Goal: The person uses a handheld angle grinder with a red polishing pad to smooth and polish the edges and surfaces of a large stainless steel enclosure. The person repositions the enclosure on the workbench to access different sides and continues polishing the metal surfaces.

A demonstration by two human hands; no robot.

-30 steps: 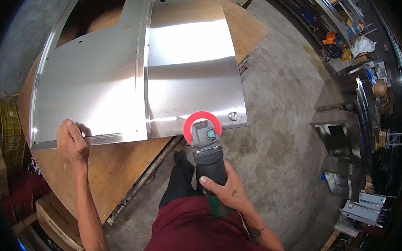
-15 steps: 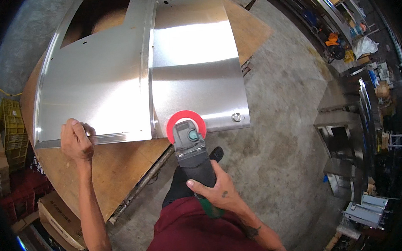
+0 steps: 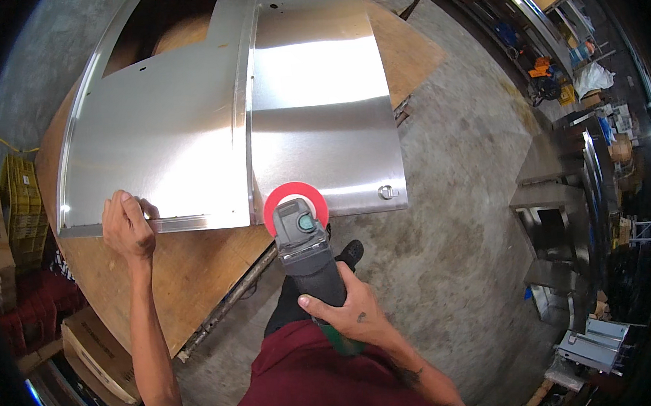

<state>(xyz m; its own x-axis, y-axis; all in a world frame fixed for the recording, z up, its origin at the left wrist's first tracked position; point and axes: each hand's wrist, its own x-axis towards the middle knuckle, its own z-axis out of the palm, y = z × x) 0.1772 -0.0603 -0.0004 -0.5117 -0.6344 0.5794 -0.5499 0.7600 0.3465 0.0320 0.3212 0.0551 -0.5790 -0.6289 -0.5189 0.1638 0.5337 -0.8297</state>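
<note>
My right hand (image 3: 345,305) is wrapped round the dark body of an angle grinder (image 3: 307,242). Its red disc (image 3: 272,207) lies over the near edge of a shiny sheet-metal panel (image 3: 322,150), close to the seam; whether it touches the metal I cannot tell. At the left, my left hand (image 3: 128,225) grips the folded front rim of the wider metal panel (image 3: 155,139), which has a large cut-out at its far end. A small metal latch (image 3: 388,192) sits at the right panel's near corner.
A wooden board (image 3: 172,274) lies under the panels. Yellow crates (image 3: 23,198), a red crate (image 3: 42,309) and a cardboard box (image 3: 98,355) stand at the left. Metal cabinets (image 3: 550,225) and clutter line the right side. My shoe (image 3: 352,254) rests on the concrete floor (image 3: 452,285).
The grinder and my right hand have shifted slightly left, toward the seam. My left hand keeps its hold on the rim; the panels appear slightly farther right in view.
</note>
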